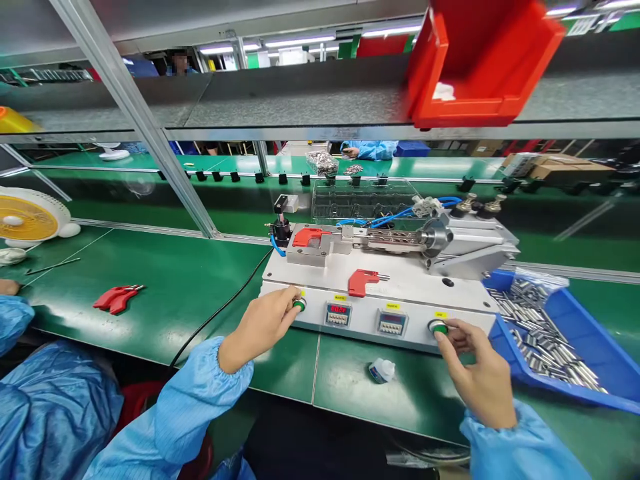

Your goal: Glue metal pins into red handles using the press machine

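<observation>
My left hand (pixel 263 325) is closed at the left green button (pixel 300 305) on the front of a white pneumatic press machine (pixel 400 283), thumb and fingers at its rim. At the right end of the same panel, my right hand (pixel 483 373) has its thumb and forefinger at another green button (pixel 439 327). A red pistol-shaped plastic part (pixel 309 236) sits in the metal fixture on top. A second red part (pixel 363 283) with a metal pin lies on the machine's front ledge. Two digital counters (pixel 339 313) are between my hands, the left one lit.
A blue bin (pixel 615 373) of metal pins stands right of the machine. A small white bottle (pixel 382 371) lies in front. Red parts (pixel 118 299) rest on the left, near a co-worker's blue sleeve (pixel 14 320). Overhead is a shelf with a red bin (pixel 470 110).
</observation>
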Available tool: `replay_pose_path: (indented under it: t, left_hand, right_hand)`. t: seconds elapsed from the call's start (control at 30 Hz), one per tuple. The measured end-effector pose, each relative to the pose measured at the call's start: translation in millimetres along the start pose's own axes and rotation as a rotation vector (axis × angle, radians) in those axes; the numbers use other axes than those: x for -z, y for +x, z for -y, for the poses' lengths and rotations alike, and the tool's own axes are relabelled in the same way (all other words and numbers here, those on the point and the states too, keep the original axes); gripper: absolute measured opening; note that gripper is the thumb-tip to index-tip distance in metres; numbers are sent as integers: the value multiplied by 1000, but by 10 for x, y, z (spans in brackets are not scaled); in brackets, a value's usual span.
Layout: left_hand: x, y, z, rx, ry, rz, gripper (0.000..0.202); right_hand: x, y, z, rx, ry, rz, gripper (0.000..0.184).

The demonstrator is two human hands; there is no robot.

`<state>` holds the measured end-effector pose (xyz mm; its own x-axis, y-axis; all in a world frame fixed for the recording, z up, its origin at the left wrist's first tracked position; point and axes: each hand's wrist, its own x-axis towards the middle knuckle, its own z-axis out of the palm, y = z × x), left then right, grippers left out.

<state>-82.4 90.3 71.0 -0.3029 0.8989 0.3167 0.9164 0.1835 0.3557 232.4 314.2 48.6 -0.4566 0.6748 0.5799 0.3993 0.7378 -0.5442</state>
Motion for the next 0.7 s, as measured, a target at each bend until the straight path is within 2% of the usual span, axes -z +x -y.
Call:
replay_pose_path:
  t: [0.1,0.2,0.3,0.4,0.5,0.57,0.63,0.7]
  left_hand:
    - [21,109,-128,-143,-6,-114,10]
    - [4,383,-414,-264,-10,-143,23]
    - [-42,736,-735,-279,65,-55,37]
    - [-52,1048,-926,-269,175,87,27]
    - [5,1213,-964,-268,236,196,23]
    - [81,1221,-937,-273,243,241,24]
    - [175,1136,-873,-281,226,248,23]
    - [265,941,-755,-290,166,187,24]
  right_hand:
    - [-182,-136,-49,69,-62,-144,32]
    - [-321,-200,-70,122,-184,-252,31]
    - [-370,-224,-66,131,-293,-287,33]
    - [-366,-231,-101,148,-338,-269,39]
    - [-370,-233,-152,156,-347,-244,45]
    - [-377,-242,-159,152,-346,-238,47]
    - [-383,-256,-144,153,-349,-247,48]
    - [-385,-271,-134,160,-355,-265,48]
